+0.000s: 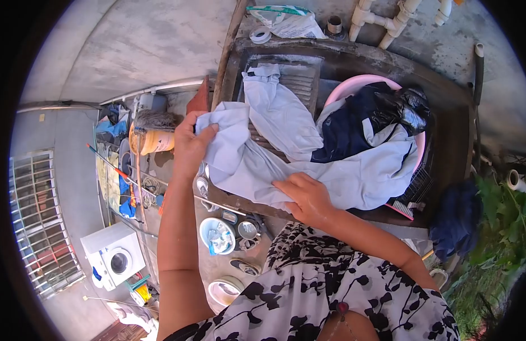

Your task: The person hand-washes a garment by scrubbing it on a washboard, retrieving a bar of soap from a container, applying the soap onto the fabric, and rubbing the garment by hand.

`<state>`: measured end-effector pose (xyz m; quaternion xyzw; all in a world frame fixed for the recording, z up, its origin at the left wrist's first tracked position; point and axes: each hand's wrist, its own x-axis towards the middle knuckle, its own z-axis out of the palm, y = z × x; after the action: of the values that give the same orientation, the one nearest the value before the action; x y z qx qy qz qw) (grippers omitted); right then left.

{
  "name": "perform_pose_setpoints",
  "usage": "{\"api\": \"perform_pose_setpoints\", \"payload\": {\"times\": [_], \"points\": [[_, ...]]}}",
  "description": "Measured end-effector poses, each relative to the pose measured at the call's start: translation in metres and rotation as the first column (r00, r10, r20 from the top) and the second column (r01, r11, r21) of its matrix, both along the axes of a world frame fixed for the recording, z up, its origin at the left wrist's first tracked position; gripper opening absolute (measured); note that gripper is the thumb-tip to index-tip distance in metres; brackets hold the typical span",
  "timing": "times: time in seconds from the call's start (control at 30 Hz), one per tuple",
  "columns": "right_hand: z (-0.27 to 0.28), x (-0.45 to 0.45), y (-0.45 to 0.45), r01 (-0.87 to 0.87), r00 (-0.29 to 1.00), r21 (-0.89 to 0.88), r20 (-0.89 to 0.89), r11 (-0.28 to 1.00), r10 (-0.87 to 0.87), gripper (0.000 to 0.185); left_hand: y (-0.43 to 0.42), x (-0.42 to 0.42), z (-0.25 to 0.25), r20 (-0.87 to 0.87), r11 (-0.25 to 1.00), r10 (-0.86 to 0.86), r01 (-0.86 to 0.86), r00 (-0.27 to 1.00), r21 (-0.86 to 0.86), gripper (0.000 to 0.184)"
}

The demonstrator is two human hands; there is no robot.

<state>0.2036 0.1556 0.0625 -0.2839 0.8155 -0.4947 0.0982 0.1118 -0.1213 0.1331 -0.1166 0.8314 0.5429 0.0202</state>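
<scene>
A light grey garment stretches across the front of a dark stone sink, its right part draped over a pink basin. My left hand is closed on its left end, holding that end up beyond the sink's left edge. Lower on the same cloth, my right hand grips a fold with fingers and thumb together. Behind it, another pale grey stretch of cloth lies on the ribbed washboard; whether the two are joined I cannot tell. Dark navy clothing is heaped in the basin.
A pink-backed brush lies by the sink's front right. Pipes stand behind the sink; dark cloth hangs right. On the floor at left are a small bucket, shoes and a washing machine.
</scene>
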Motion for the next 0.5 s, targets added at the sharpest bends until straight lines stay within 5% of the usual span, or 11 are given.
{"api": "perform_pose_setpoints", "payload": {"times": [0.1,0.17,0.2,0.23,0.3,0.33,0.4,0.43,0.5], "points": [[0.024,-0.035,0.001,0.217,0.961,-0.115,-0.147,0.969,-0.233,0.058,0.017,-0.057,0.027,-0.138,0.992,0.061,-0.045,0.989,0.119,0.025],[0.003,-0.060,-0.006,0.296,0.932,-0.003,-0.217,0.955,-0.289,0.068,0.016,-0.109,0.005,-0.138,0.892,-0.111,0.038,0.984,-0.450,0.036],[-0.012,-0.066,-0.009,0.332,0.913,0.094,-0.281,0.939,-0.295,0.075,0.006,-0.135,-0.029,-0.064,0.814,-0.178,0.110,0.982,-0.570,0.050],[-0.032,-0.067,-0.010,0.339,0.910,0.093,-0.287,0.936,-0.301,0.075,-0.003,-0.161,-0.070,0.069,0.749,-0.169,0.174,0.983,-0.639,0.059],[-0.071,-0.066,-0.008,0.298,0.942,0.478,-0.288,0.826,-0.173,0.085,0.024,-0.185,-0.108,0.210,0.804,-0.152,0.245,0.966,-0.542,0.071],[-0.075,-0.067,-0.007,0.303,0.941,0.482,-0.286,0.822,-0.179,0.085,0.048,-0.187,-0.112,0.212,0.805,-0.160,0.252,0.964,-0.538,0.071],[-0.077,-0.068,-0.007,0.204,0.975,0.515,-0.185,0.833,-0.124,0.089,0.094,-0.183,-0.111,0.214,0.611,-0.034,0.190,0.976,-0.768,0.078],[-0.077,-0.068,-0.006,0.213,0.973,0.509,-0.185,0.834,-0.136,0.088,0.102,-0.181,-0.120,0.223,0.611,-0.042,0.202,0.974,-0.766,0.078],[-0.076,-0.074,-0.004,0.228,0.973,0.521,-0.148,0.822,-0.176,0.085,0.111,-0.181,-0.132,0.345,0.407,0.051,0.296,0.937,-0.864,0.071]]}}
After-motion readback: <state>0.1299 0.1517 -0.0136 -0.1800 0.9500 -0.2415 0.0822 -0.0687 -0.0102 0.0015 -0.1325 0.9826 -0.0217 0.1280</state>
